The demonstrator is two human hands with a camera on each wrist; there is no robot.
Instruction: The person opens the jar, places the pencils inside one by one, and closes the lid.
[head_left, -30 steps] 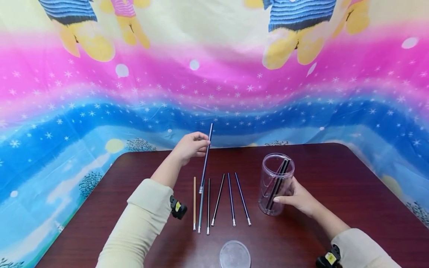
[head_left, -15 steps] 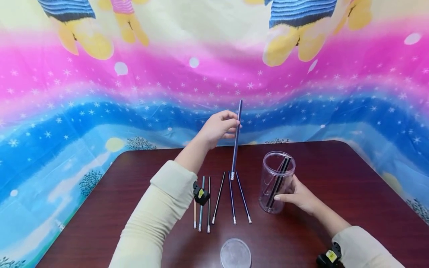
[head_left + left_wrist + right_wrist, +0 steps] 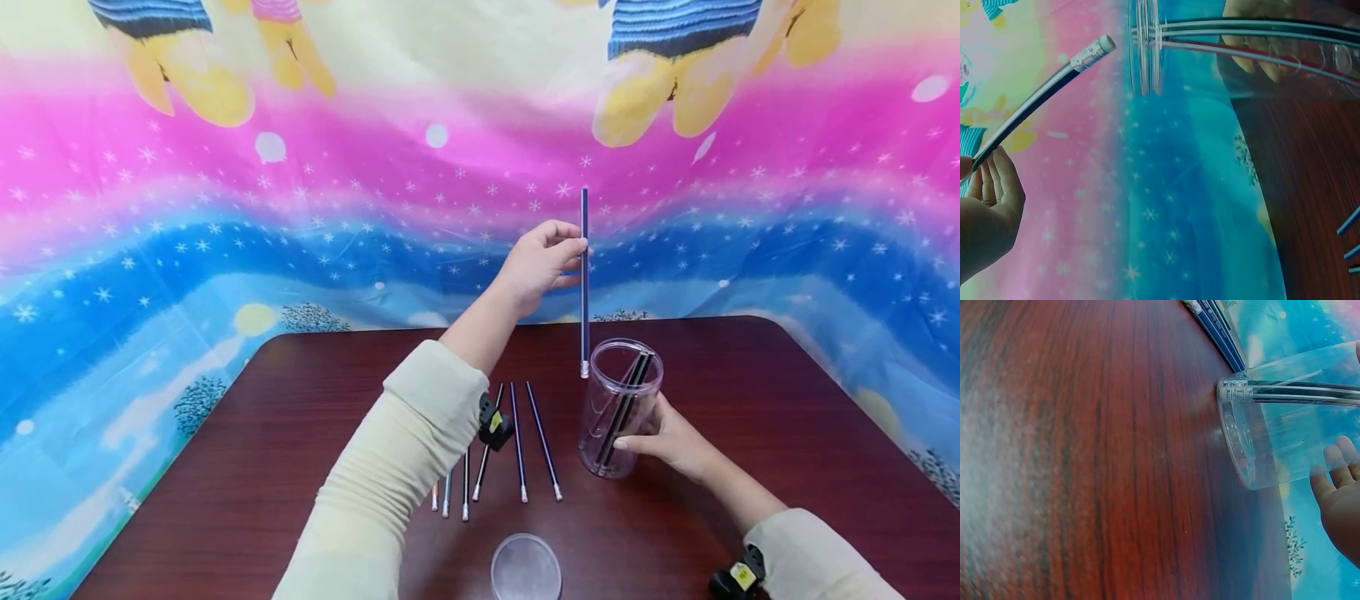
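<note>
My left hand (image 3: 542,265) pinches a dark blue pencil (image 3: 585,308) between thumb and fingers. The pencil hangs nearly upright, its eraser end (image 3: 1097,50) down, just left of the jar's mouth and apart from it in the left wrist view. A clear plastic jar (image 3: 592,429) stands upright on the table, and my right hand (image 3: 663,440) grips its right side, thumb in front. Several pencils (image 3: 1297,392) lean inside, mostly black, one reddish, eraser ends at the bottom. In the right wrist view my right hand (image 3: 1344,506) shows at the jar's wall.
Several pencils lie on the dark red table (image 3: 352,533), among them a blue pencil (image 3: 519,446) and another blue pencil (image 3: 544,442); my left sleeve partly covers the others. A round clear lid (image 3: 527,568) lies near the front. A patterned cloth (image 3: 435,183) hangs behind.
My left hand has carried the blue pencil rightward and upward from above the other pencils to beside the jar's mouth, and it has become more upright. My right hand and the jar stay put.
</note>
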